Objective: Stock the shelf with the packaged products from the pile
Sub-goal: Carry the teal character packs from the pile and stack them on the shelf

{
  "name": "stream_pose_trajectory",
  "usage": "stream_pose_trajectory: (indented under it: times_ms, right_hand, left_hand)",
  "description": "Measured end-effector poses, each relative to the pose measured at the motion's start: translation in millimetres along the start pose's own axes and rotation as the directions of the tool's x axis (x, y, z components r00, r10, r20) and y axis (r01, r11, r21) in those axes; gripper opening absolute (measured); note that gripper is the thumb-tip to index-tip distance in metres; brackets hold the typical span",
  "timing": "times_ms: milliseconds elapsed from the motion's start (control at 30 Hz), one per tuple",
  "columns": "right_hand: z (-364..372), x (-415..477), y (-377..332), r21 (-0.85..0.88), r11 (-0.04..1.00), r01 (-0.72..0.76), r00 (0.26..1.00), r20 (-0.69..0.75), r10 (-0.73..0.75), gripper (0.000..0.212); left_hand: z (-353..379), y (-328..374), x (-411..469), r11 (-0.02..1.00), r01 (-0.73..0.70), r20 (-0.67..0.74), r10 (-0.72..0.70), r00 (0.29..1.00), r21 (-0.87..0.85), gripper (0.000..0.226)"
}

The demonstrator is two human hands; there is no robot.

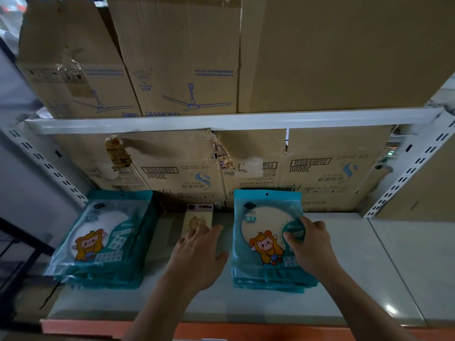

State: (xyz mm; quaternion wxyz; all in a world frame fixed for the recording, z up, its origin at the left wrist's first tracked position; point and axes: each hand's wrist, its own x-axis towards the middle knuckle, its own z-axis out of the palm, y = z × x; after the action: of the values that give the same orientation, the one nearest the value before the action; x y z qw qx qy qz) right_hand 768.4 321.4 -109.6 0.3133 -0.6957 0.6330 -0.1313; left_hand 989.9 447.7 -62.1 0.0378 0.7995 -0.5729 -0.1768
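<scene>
So your right hand (311, 247) has its fingers curled round the top teal package (261, 225) of the right-hand stack (266, 283) on the shelf (369, 267). Your left hand (197, 254) is spread open just beside it, holding nothing.

Dim, bluish indoor light, small glare spot on the shelf (391, 310) at lower right, soft shadows beneath the boxes (172, 57), wide-angle bending at the edges, slight softness throughout
</scene>
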Motion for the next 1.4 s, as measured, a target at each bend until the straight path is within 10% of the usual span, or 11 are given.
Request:
stream_pose_trajectory:
  times_ms: [367, 767, 1400]
  right_hand:
    - [-12, 6, 8, -0.022, 0.996, 0.081, 0.996, 0.037, -0.08, 0.043]
    - [-103, -25, 12, -0.165, 0.859, 0.484, 0.872, 0.008, -0.489, 0.039]
    - [-87, -248, -2, -0.544, 0.754, 0.368, 0.879, -0.062, -0.473, 0.065]
  left_hand:
    - [1, 28, -11, 1.0, 0.01, -0.032, -0.011, 0.999, -0.03, 0.062]
    - [3, 81, -54, 0.997, 0.062, -0.189, -0.07, 0.979, -0.048, 0.059]
    - [-21, 57, -196, 0.98, -0.172, -0.303, 0.193, 0.933, 0.095, 0.06]
